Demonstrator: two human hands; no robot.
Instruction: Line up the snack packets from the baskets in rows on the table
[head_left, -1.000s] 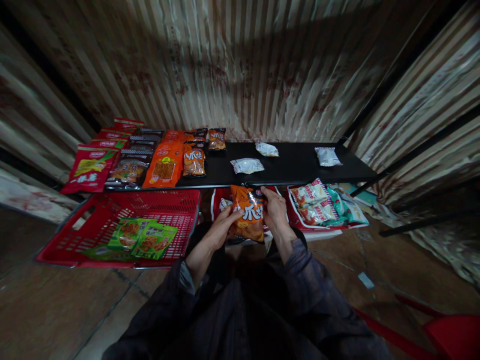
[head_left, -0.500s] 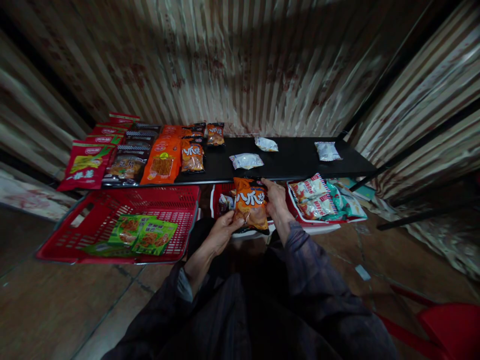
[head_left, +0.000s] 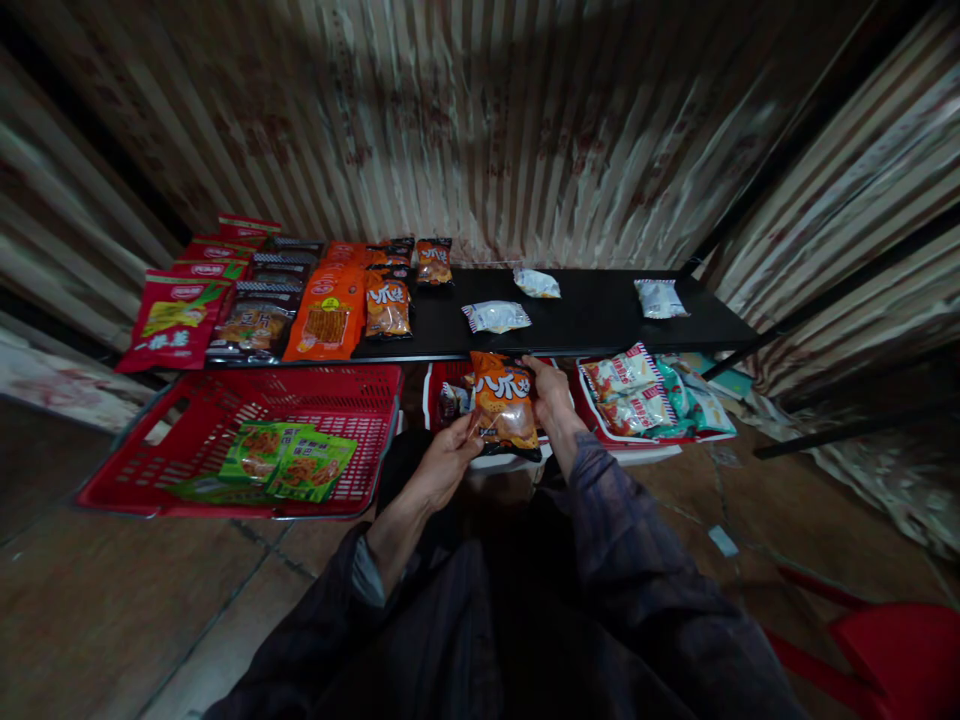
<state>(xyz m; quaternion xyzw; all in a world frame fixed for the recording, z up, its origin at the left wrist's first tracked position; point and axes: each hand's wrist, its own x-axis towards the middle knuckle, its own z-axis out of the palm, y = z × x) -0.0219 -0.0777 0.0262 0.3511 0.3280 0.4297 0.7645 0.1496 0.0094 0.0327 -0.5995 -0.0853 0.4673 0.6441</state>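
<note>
Between my two hands is an orange snack bag (head_left: 504, 402) with white lettering, held upright in front of the black shelf (head_left: 435, 345). My left hand (head_left: 444, 458) pinches its lower left edge. At its upper right edge, my right hand (head_left: 553, 398) grips it with the fingers partly hidden behind. Below and behind the bag stands a red basket (head_left: 436, 380) with more packets, mostly covered by the bag and my hands. Matching orange and black bags (head_left: 388, 306) stand on the shelf, right of the flat orange packets (head_left: 324, 315).
Red packets (head_left: 174, 318) and dark packets (head_left: 257, 318) fill the shelf's left end. White packets (head_left: 496, 317) lie farther right. A red basket (head_left: 112, 480) with green packets (head_left: 311, 465) is at left; another holds red-white packets (head_left: 634, 410). A red stool (head_left: 896, 650) stands lower right.
The snack bag stays in both hands, and its front has tilted slightly. My left thumb has shifted from the bag's front toward its left edge. The view has moved slightly.
</note>
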